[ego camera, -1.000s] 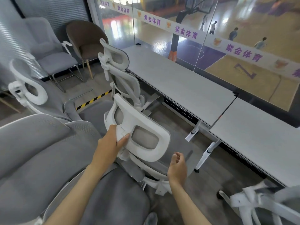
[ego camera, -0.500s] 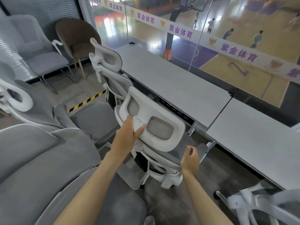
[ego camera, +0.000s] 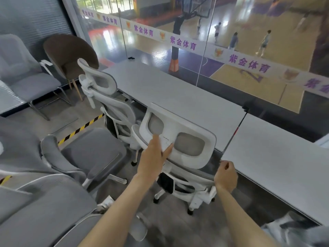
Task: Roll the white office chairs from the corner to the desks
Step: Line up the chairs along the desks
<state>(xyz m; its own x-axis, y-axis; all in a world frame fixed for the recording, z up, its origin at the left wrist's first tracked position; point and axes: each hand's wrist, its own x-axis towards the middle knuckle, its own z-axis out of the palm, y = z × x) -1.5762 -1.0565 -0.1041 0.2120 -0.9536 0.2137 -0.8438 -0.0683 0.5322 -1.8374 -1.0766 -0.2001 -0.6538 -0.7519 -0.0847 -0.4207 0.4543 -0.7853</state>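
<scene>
The white office chair (ego camera: 179,157) stands in the middle with its back to me, its seat tucked under the edge of the long grey desk (ego camera: 178,93). My left hand (ego camera: 153,159) grips the middle bar of the chair's headrest, thumb on the right side. My right hand (ego camera: 226,175) hovers by the right edge of the backrest with the fingers curled and nothing in them. A second white office chair (ego camera: 106,97) stands further left at the same desk.
A second grey desk (ego camera: 276,157) adjoins on the right. Grey chairs (ego camera: 85,154) crowd the left and foreground. A brown chair (ego camera: 69,52) and a grey visitor chair (ego camera: 23,75) stand at the back. Yellow-black tape (ego camera: 81,129) marks the floor. A glass wall backs the desks.
The white chair has rolled forward and to the right, up to the desk, with my left hand on its headrest. My right hand followed alongside without taking hold.
</scene>
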